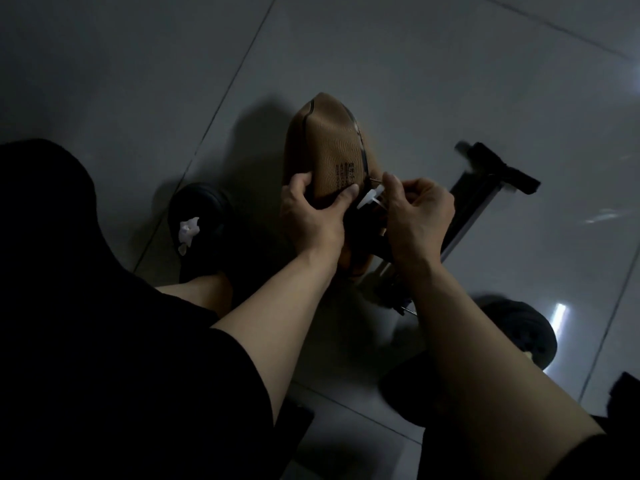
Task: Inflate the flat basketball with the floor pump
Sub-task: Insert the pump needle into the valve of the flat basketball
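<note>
One flat basketball (329,157) stands folded on the tiled floor (415,64), gripped by the left hand (311,213). The right hand (415,209) pinches one white nozzle (370,198) against it. One floor pump (485,199) lies behind; two dark slippers (201,220) flank them.

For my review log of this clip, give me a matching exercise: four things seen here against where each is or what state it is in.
Things:
1. basketball
2. floor pump
3. left hand
4. right hand

States:
A. lying on the tiles
B. pinching the white nozzle
C. caved in, tan
D. gripping the ball's lower edge

Pairs: 1-C, 2-A, 3-D, 4-B
</note>
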